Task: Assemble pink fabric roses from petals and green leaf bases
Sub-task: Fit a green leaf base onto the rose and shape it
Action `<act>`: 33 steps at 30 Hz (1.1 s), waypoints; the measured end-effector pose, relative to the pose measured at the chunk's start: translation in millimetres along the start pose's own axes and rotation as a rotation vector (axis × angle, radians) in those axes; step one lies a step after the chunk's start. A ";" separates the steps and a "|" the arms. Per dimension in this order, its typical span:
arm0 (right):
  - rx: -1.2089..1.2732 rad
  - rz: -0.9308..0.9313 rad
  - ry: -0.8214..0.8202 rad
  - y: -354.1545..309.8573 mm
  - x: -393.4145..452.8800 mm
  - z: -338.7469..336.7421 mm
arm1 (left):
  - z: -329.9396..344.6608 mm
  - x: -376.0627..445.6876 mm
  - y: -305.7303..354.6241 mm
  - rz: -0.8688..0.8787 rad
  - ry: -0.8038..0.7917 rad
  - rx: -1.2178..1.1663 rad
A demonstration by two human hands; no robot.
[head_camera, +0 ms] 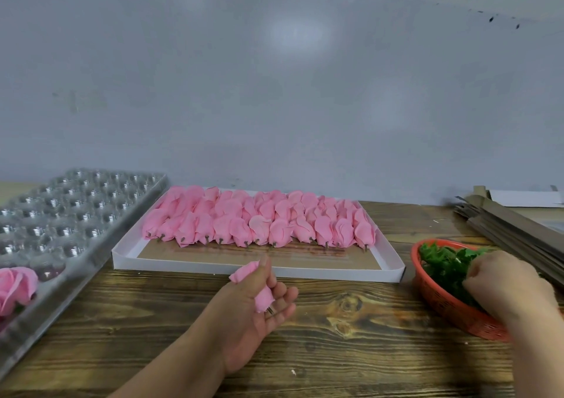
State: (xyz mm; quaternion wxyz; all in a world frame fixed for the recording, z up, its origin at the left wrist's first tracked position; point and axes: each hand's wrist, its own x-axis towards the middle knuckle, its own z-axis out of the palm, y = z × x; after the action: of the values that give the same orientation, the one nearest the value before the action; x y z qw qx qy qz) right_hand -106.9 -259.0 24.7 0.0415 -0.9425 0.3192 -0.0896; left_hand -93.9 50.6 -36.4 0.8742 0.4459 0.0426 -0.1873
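Observation:
My left hand [259, 303] holds a pink petal bud [263, 300] above the wooden table, its short stem pointing down toward my palm. Behind it a white tray [259, 271] carries two rows of pink petal buds [259, 220] with stems facing me. My right hand [506, 284] reaches into an orange basket [442, 303] of green leaf bases [442, 263]; its fingertips are buried in the leaves, so what they hold is hidden. A finished pink rose [15, 287] sits in the clear plastic cell tray [70, 214] at the left.
A stack of flat brown cardboard pieces [512, 226] lies at the far right, behind the basket. A grey wall [274, 92] rises right behind the table. Bare wooden tabletop [351, 352] stretches between my arms.

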 end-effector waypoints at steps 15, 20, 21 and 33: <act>0.375 -0.010 0.356 -8.9 -6.2 -0.3 | 2.0 -2.0 1.2 0.006 0.006 0.000; 0.332 0.004 0.265 -10.2 -9.5 -2.8 | 0.6 -2.0 0.9 0.011 -0.003 0.004; 0.324 0.018 0.263 -9.9 -9.7 -2.3 | 0.2 -1.7 0.6 0.010 -0.004 0.003; 0.461 -0.032 0.217 -9.6 -5.2 -2.7 | -0.3 -1.5 0.8 0.006 0.003 0.005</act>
State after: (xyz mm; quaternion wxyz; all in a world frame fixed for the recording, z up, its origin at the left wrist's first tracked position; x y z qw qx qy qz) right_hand -105.8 -248.3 28.0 0.2195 -0.8980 0.2779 -0.2612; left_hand -94.9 51.7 -35.6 0.8736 0.4484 0.0422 -0.1841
